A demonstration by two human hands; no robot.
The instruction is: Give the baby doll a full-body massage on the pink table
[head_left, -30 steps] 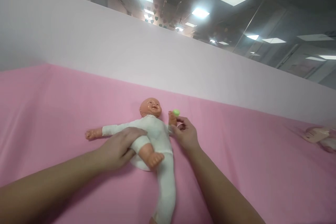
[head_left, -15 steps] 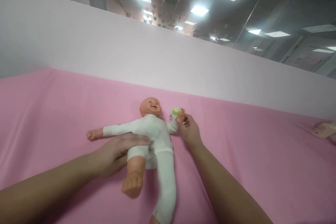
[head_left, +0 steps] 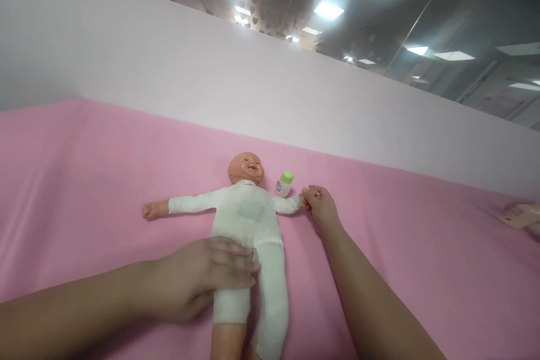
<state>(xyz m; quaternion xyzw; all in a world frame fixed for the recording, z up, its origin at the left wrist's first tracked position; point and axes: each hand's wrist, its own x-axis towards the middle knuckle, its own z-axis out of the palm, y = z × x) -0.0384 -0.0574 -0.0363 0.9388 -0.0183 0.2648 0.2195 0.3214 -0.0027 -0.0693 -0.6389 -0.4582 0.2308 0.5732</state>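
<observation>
Since half a second back: doll's leg on the scene's left has gone from raised and bent to lying straight and flat; doll's arm on the right has swung out from bent to stretched sideways; small bottle now stands clear of the fingers.

Baby doll (head_left: 247,219) lies face up mid-cloth, head far, legs near, both arms out level. Body is soft white fabric; head, hands and lower leg are smooth hard plastic, tan-orange.

Left hand (head_left: 202,281) lies palm down, fingers spread flat across the doll's hip and upper thigh on the left side, pressing rather than gripping.

Right hand (head_left: 323,208) pinches the doll's small plastic hand between thumb and fingertips, at the right end of the outstretched arm.

Small white bottle (head_left: 284,184), green rounded cap, stands just beside the doll's head on the right, near the right hand but apart from it.

Pink cloth (head_left: 84,180) is smooth, faintly creased, with wide open room left of the doll and to the right. White partition wall (head_left: 169,67) bounds the far edge. Pale packet (head_left: 521,215), cut by the frame, sits at the far right, well apart.
</observation>
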